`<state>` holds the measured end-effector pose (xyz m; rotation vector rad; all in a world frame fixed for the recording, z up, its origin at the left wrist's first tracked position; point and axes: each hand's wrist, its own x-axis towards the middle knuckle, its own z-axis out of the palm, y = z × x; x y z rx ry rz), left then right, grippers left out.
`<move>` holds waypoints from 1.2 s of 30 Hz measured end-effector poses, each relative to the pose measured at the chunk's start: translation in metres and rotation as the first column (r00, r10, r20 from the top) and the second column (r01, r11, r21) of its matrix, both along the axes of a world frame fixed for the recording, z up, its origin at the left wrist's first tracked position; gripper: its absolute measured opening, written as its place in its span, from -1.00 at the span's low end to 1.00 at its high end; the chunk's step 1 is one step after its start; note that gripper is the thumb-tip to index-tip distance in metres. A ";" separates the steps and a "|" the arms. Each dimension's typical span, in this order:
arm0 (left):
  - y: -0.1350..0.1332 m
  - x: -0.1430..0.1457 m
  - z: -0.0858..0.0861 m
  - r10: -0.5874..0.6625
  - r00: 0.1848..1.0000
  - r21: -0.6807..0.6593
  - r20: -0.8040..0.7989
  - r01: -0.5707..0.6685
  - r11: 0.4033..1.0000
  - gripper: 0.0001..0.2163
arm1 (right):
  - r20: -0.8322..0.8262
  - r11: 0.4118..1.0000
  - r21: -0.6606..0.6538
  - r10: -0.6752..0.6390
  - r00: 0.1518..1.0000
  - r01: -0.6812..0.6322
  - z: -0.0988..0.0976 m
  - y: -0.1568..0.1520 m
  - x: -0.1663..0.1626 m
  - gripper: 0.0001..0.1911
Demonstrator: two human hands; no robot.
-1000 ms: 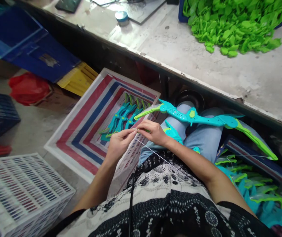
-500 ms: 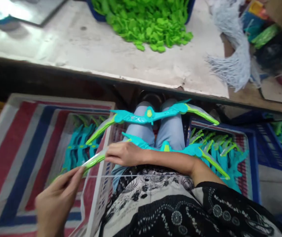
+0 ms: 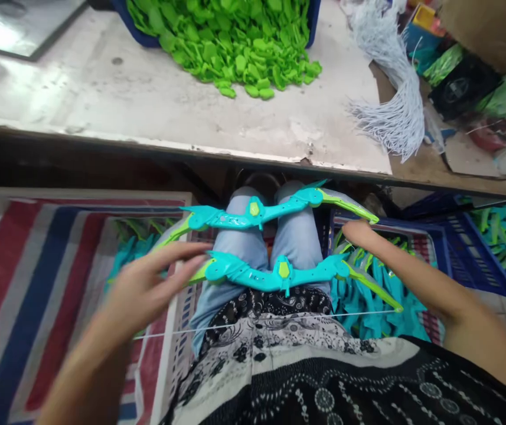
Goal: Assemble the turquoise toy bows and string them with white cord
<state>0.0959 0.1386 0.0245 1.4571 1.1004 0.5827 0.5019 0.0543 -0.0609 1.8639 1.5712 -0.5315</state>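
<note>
Two teal toy bows with lime-green tips lie across my lap. The nearer bow (image 3: pixel 279 273) has a thin white string (image 3: pixel 279 321) stretched between its tips. The farther bow (image 3: pixel 257 212) rests over my knees. My left hand (image 3: pixel 150 289) is open, its fingers stretched out over the nearer bow's left limb. My right hand (image 3: pixel 361 233) reaches out to the right, by the farther bow's right tip, over a blue crate (image 3: pixel 456 236) of more bows (image 3: pixel 368 295). Its fingers point away and are hidden.
A red, white and blue striped lined bin (image 3: pixel 35 265) at my left holds more bows (image 3: pixel 129 254). On the worn table (image 3: pixel 146 112) ahead lie a pile of green plastic pieces (image 3: pixel 235 41) and a bundle of white strings (image 3: pixel 389 112). Clutter fills the far right.
My left hand let go of the bow's left tip and opened. My right hand left the bow and reached right toward the crate. The nearer bow now lies strung on my lap.
</note>
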 end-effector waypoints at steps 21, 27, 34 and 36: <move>-0.007 0.022 -0.018 0.205 0.746 -0.609 0.633 0.317 0.727 -0.80 | -0.755 0.942 0.152 -0.085 0.650 0.300 0.024 -0.010 0.022 -0.46; -0.025 0.052 -0.023 0.363 0.681 -0.488 0.636 -0.010 0.873 -0.77 | -0.461 0.688 0.722 0.390 0.797 0.080 0.022 0.059 -0.084 -0.58; -0.009 0.059 -0.012 0.510 0.514 -0.557 0.690 -0.075 0.827 -0.79 | -0.266 0.751 0.554 0.569 0.778 -0.359 -0.023 0.130 -0.228 -0.43; -0.003 0.059 -0.011 0.537 0.482 -0.598 0.692 -0.032 0.801 -0.80 | -0.259 0.779 0.504 0.548 0.795 -0.373 -0.022 0.137 -0.234 -0.44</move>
